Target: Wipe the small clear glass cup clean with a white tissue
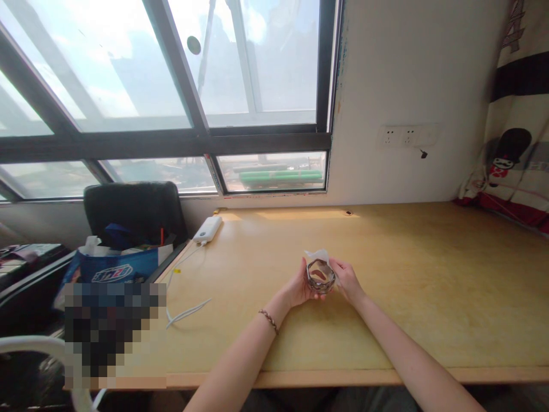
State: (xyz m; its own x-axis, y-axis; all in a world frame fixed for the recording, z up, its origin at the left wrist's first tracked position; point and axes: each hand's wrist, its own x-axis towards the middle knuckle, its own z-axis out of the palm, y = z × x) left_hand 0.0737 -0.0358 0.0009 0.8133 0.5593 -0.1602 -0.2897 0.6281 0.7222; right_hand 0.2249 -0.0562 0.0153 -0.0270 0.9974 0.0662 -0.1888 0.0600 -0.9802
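A small faceted clear glass cup (319, 276) is held just above the wooden desk (386, 320), near its middle. My left hand (299, 288) is wrapped round the glass from the left. My right hand (345, 278) closes on it from the right and also pinches a crumpled white tissue (317, 254) that sticks up behind the rim. A braided bracelet (269, 320) sits on my left wrist.
A white power bank (208, 228) lies at the desk's back left corner with a white cable (186, 313) trailing along the left edge. A black chair (132, 212) with a blue bag (114, 269) stands left of the desk. Wall sockets (407, 136) and a patterned cushion (510, 171) are at right.
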